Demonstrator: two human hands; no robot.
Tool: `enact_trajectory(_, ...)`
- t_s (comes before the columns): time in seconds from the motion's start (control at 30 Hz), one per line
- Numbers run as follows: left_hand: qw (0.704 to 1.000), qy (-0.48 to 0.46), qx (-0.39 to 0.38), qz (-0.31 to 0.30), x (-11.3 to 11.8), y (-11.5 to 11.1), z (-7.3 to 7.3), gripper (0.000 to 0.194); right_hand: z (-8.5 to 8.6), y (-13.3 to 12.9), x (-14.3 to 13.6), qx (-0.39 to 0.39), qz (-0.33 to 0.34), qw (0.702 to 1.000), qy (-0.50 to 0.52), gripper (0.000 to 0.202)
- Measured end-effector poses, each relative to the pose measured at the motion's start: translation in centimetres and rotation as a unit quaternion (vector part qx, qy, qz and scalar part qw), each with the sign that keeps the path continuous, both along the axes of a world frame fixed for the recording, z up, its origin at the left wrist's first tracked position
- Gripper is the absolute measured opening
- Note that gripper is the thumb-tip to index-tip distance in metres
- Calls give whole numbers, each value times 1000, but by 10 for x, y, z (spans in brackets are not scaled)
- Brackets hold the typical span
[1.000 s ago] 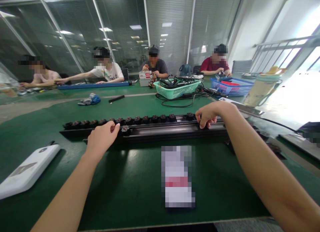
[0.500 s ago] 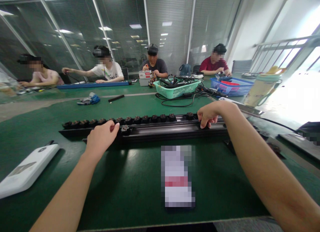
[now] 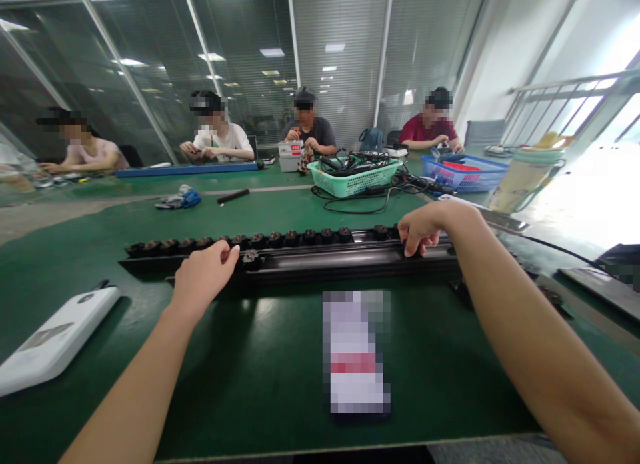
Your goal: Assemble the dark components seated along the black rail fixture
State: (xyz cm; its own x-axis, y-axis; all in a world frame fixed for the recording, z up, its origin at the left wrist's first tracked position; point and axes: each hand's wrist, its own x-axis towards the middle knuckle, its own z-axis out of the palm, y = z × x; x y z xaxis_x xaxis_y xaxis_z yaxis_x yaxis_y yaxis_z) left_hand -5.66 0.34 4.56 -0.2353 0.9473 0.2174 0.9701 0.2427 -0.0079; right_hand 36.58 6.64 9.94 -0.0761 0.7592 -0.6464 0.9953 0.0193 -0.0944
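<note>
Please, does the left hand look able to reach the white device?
Probably yes: I see nothing blocking the left hand, at the black rail, from the white device on its own side.

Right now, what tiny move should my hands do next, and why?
I'd maybe press down gently with your right hand, using your left hand as a steadier. Your right fingertips are down at the long, shiny black rail; your left hand is farther left, beside a small, round black piece. I can't see whether your right fingers pinch anything.
</note>
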Motion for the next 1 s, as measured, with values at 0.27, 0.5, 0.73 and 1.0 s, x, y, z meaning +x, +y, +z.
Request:
enact_trajectory(0.27,1000,5,-4,0,1,-2,2,56,-1,1,3,-10,-11,1000,9,39)
enact_trajectory(0.5,1000,2,-1,-4,1,-1,1,57,-1,1,4,-11,-9,1000,3,39)
enact_trajectory(0.73,1000,6,-6,1,1,-1,1,56,0,-1,2,-1,-19,1000,2,30)
enact_trajectory(1.0,1000,7,-8,-1,1,-1,2,56,-3,3,5,-7,-7,1000,1,40)
